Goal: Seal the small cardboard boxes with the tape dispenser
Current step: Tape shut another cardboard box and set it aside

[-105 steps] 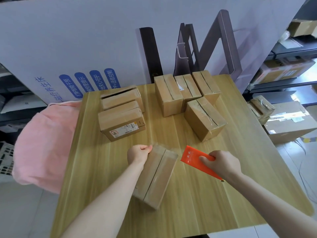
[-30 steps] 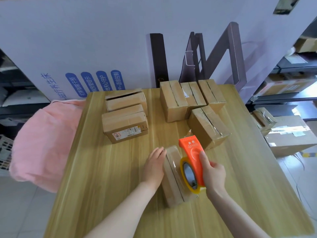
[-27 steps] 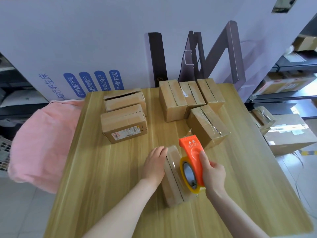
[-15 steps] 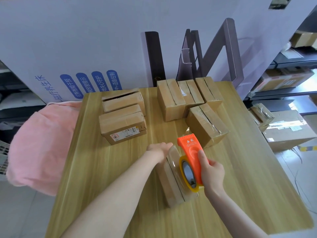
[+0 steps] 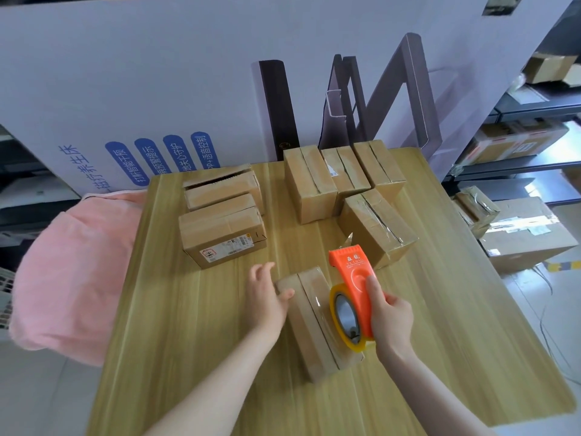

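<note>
Since half a second ago my left hand (image 5: 267, 297) has drawn back from the near box's (image 5: 314, 338) far end to its left side, fingers loose, thumb on top. My right hand (image 5: 391, 316) grips the orange tape dispenser (image 5: 352, 278) over that box's right edge. Other boxes (image 5: 374, 225) sit beyond it.

Wooden table (image 5: 188, 325), seven cardboard boxes (image 5: 221, 229)
</note>
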Action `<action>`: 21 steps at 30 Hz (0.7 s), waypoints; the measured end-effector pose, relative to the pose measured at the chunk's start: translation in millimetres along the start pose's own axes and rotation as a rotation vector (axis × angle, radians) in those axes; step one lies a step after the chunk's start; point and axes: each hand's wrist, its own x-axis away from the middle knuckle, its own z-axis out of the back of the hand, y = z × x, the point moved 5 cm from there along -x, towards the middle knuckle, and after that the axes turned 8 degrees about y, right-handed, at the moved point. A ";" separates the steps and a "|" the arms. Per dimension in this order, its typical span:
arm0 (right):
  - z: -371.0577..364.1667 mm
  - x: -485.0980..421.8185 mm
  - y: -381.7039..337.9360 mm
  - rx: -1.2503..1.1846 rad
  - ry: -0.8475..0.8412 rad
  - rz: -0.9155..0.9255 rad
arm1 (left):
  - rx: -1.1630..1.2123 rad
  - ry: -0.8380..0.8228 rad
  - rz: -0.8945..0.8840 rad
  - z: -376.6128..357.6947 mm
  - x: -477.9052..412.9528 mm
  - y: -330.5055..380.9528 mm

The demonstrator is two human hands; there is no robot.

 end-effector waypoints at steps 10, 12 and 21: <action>1.3 1.1 -2.8 0.011 0.004 0.013 | 0.059 -0.187 0.142 -20.2 1.1 1.9; -0.4 0.2 -2.8 0.021 0.005 0.014 | 0.030 -0.244 0.110 -21.4 -3.0 0.4; -9.8 1.4 -9.4 0.054 -0.036 0.018 | 0.039 -0.149 0.177 -2.1 18.9 -17.5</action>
